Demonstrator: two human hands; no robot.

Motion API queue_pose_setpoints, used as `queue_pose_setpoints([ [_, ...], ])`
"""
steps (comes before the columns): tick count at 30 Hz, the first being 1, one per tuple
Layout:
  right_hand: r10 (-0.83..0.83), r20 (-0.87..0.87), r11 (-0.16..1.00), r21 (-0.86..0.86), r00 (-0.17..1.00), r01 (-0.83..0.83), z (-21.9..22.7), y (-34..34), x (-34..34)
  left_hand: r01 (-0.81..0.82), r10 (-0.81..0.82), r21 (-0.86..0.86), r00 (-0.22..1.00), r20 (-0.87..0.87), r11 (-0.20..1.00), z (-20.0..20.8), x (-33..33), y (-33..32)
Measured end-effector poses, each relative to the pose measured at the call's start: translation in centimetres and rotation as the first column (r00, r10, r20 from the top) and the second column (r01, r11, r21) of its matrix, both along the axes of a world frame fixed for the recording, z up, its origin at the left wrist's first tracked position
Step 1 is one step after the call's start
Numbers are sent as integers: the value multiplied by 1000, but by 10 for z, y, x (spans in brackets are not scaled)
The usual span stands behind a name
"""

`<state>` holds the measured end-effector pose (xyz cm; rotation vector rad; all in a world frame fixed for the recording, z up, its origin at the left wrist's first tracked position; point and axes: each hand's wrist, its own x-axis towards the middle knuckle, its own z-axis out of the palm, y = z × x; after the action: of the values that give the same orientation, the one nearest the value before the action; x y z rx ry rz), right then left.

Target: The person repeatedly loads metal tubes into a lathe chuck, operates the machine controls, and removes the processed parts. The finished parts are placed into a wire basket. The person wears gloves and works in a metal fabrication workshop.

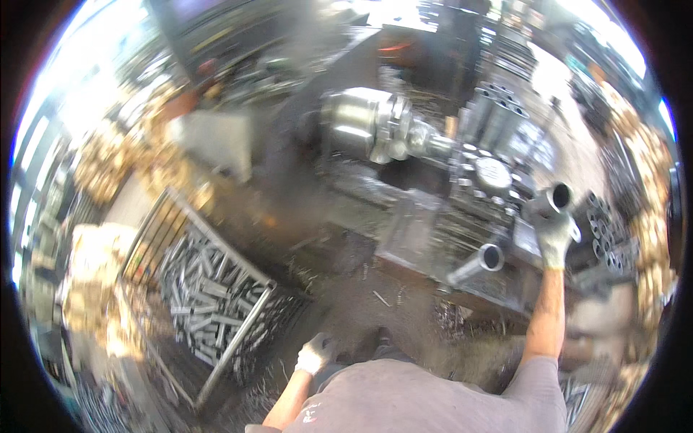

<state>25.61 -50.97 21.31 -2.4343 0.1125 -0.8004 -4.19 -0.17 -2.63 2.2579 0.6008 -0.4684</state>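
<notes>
My right hand point(554, 242), in a pale work glove, reaches out to the right and is closed around a short metal tube point(554, 200). The tube's open end tilts up beyond my fingers. My left hand point(315, 354), gloved as well, hangs low in front of my body, and its fingers are too blurred to read. Between my hands and the machine, another metal tube point(476, 265) lies on the machine's front ledge. A lathe with a large shiny chuck point(357, 121) stands ahead. On its right part sits a round flange with bolts point(494, 174).
At left stands a wire-sided crate point(253, 328) heaped with short metal pieces point(206, 292). Several upright tubes point(498, 119) stand behind the flange, and more tubes point(606, 234) are stacked at far right. The dark floor point(361, 303) has scattered metal scraps.
</notes>
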Motion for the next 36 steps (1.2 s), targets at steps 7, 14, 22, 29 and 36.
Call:
queue_pose_setpoints([
  [7,804,314,595,-420,505,-686,56,248,-72,-404,412,-129,910,41,906,37,-135,22],
  [14,867,-81,-271,751,-492,-602,-34,528,-332,-693,405,-20,398,823,721,112,-275,54],
  [22,249,-177,-536,793,-952,-288,-54,647,-568,-951,958,-291,-178,227,-108,40,-469,-33],
  [29,-9,-279,-904,413,-960,-112,-60,729,-743,52,-61,-476,-998,3,-878,-121,-552,-218],
  [36,-35,-542,-994,107,-840,-28,-135,789,-838,797,-610,-8,-456,648,-604,-32,-590,-287],
])
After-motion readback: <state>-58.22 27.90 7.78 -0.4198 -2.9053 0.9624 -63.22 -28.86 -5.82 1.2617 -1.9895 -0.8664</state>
